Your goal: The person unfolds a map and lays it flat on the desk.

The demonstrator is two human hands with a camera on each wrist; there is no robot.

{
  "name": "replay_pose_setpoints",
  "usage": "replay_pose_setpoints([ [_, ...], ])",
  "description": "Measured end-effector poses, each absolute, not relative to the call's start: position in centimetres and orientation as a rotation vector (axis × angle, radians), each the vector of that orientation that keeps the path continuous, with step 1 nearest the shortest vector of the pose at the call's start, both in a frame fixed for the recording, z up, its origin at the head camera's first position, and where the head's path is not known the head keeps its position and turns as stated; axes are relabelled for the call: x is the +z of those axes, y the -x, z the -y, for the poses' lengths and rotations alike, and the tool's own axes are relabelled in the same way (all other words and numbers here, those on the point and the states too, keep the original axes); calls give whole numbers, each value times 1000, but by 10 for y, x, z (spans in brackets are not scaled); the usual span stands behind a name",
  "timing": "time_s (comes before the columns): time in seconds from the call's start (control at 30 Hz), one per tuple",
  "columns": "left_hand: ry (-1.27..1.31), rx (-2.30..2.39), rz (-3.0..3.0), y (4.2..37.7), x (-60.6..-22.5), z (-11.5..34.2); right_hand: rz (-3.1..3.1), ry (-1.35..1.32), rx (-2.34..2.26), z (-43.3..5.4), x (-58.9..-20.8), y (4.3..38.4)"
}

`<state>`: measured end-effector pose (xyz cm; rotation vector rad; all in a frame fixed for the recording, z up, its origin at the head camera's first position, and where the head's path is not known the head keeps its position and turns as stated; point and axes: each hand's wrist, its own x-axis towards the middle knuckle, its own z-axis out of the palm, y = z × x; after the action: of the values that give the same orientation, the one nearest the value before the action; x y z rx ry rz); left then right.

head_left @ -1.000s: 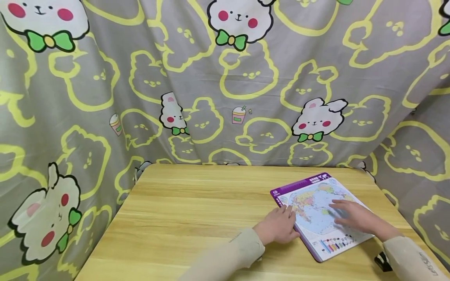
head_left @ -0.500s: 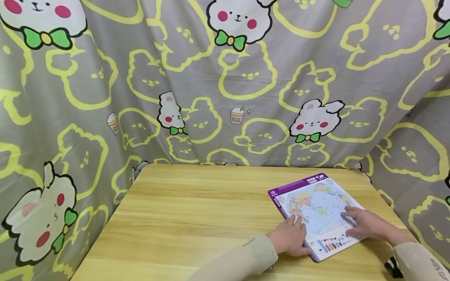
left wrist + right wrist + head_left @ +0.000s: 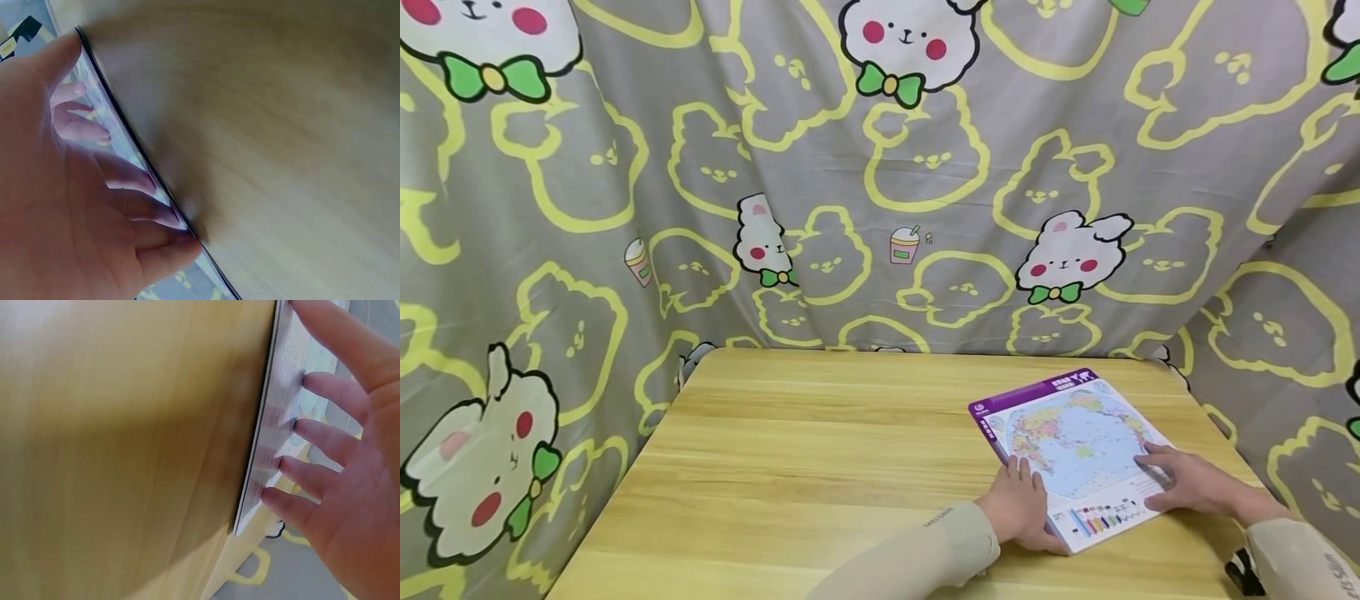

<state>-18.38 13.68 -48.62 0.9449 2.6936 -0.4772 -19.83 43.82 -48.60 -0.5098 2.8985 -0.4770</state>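
Observation:
A thin world map board with a purple border along its top and left lies flat on the right side of the table. Its lower part shows a row of colourful printed figures. My left hand rests along the board's left edge, fingers spread over the rim and thumb near the front corner. At the opposite edge my right hand lies with its fingertips on the printed surface, fingers apart and fairly straight. The right wrist view shows those fingers touching the board's face beside its thin edge.
The wooden table extends to the left of the board. A grey curtain with yellow outlines and rabbit faces hangs behind and at both sides. A small black-and-white item shows beside the right sleeve.
My right hand has moved from over the map toward its right edge and nearer me. The left hand has slid along the left edge toward the front corner.

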Motion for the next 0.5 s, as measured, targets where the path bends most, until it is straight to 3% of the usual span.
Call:
replay_pose_setpoints([
  [0.5, -902, -419, -2702, 190, -484, -115, -2880, 562, -524, -422, -486, 199],
])
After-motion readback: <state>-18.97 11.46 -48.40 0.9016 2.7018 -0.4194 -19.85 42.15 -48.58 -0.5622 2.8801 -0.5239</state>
